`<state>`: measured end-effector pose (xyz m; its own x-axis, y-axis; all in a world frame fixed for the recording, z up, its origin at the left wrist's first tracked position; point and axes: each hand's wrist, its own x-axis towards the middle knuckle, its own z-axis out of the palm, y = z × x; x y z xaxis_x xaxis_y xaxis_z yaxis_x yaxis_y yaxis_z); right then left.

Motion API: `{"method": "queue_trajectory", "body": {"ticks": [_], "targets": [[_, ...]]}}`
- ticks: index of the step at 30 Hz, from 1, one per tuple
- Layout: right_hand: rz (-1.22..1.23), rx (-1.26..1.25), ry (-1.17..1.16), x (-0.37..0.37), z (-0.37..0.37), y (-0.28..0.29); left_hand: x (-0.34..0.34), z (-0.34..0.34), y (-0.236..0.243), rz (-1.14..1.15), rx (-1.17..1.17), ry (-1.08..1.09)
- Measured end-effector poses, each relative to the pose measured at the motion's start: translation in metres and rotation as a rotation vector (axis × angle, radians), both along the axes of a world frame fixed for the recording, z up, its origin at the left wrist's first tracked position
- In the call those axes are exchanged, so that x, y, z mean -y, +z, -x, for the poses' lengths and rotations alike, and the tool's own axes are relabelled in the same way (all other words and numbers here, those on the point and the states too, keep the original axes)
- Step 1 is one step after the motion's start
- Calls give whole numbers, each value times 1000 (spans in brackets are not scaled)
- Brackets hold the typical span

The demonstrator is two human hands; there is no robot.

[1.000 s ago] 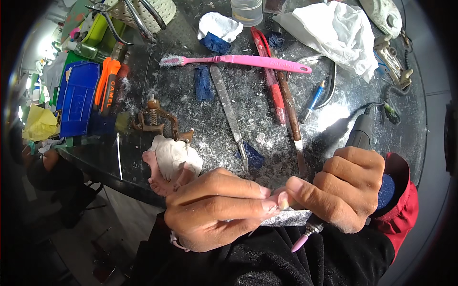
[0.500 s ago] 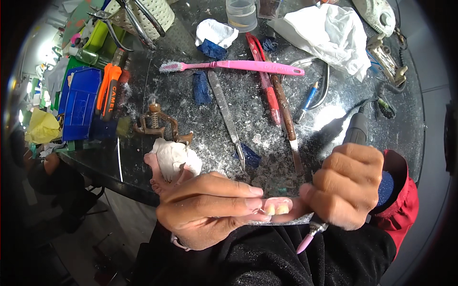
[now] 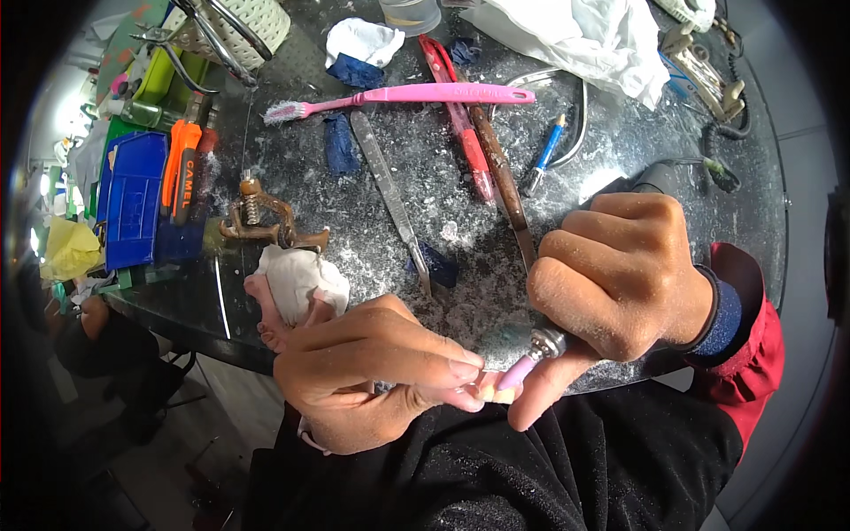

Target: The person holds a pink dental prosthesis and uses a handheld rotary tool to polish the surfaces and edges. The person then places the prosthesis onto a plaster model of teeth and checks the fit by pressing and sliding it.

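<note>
My left hand (image 3: 372, 376) pinches a small partial denture (image 3: 492, 388), pink at the base with yellowish teeth, between thumb and fingertips. Wrapped round a black rotary handpiece (image 3: 653, 179) is my right hand (image 3: 611, 274). Its pink pointed grinding bit (image 3: 517, 372) touches or nearly touches the denture; the exact contact is too small to tell. My right thumb reaches down beside the denture's right end. Just beyond my left hand lies a white and pink dental cast (image 3: 299, 288), next to a brass-coloured articulator (image 3: 266, 221).
White dust covers the dark tabletop (image 3: 354, 212). A pink toothbrush (image 3: 416, 94) lies across a red tool (image 3: 465, 133) and a brown-handled knife (image 3: 500, 173). Nearby are a metal spatula (image 3: 388, 195), a blue pencil (image 3: 549, 146), a white bag (image 3: 584, 44), an orange cutter (image 3: 181, 164) and a blue box (image 3: 133, 199).
My right hand has turned and moved left, bringing the pink bit from below up to the denture. My left hand keeps its pinch. The table scene has shifted left and up in view.
</note>
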<state>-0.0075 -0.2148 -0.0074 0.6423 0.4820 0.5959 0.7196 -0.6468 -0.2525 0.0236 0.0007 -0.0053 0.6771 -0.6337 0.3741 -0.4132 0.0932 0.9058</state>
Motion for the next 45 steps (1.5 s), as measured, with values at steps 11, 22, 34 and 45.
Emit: {"method": "queue_trajectory", "body": {"ticks": [11, 22, 34, 45], "targets": [[-41, 38, 39, -2, 1, 2, -7, -4, 0, -61, 93, 32], [-62, 77, 62, -6, 1, 0, -6, -1, -2, -68, 216, 74], [-73, 88, 82, -7, 2, 1, -5, 1, -3, -22, 218, 67], [-39, 144, 42, -6, 2, 5, -7, 0, -4, -21, 219, 64]]}}
